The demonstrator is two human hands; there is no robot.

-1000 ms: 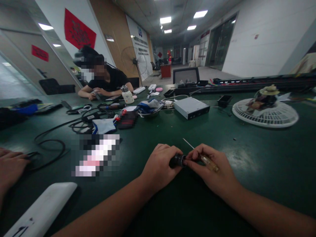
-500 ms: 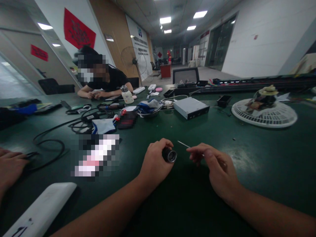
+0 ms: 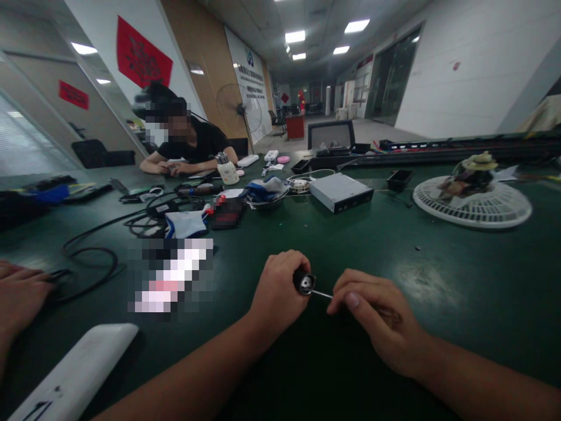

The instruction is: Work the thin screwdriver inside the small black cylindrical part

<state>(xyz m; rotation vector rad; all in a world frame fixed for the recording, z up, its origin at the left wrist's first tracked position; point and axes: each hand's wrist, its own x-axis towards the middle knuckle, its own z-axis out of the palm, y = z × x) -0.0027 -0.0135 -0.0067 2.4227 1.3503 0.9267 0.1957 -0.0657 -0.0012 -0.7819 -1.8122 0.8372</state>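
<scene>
My left hand (image 3: 280,286) is wrapped round a short black cylinder (image 3: 305,283), whose open round end with a shiny inside faces me. What kind of part it is, I cannot make out. In my right hand (image 3: 377,321) is a thin screwdriver (image 3: 322,294); its metal shaft points left and its tip meets the lower rim of the cylinder's end. The fingers hide most of the handle. Both hands are above the dark green table (image 3: 350,240).
Another person's hand (image 3: 21,292) rests at the left edge, near a black cable (image 3: 111,266). A white casing (image 3: 79,368) lies at lower left. Farther back are a grey disc drive (image 3: 342,192), a white fan grille (image 3: 473,204) and a bottle (image 3: 227,171). Across the table sits a person (image 3: 193,140).
My right hand has moved left and down, bringing the screwdriver's tip to the cylinder. My left hand has tilted the cylinder's end a little more toward me.
</scene>
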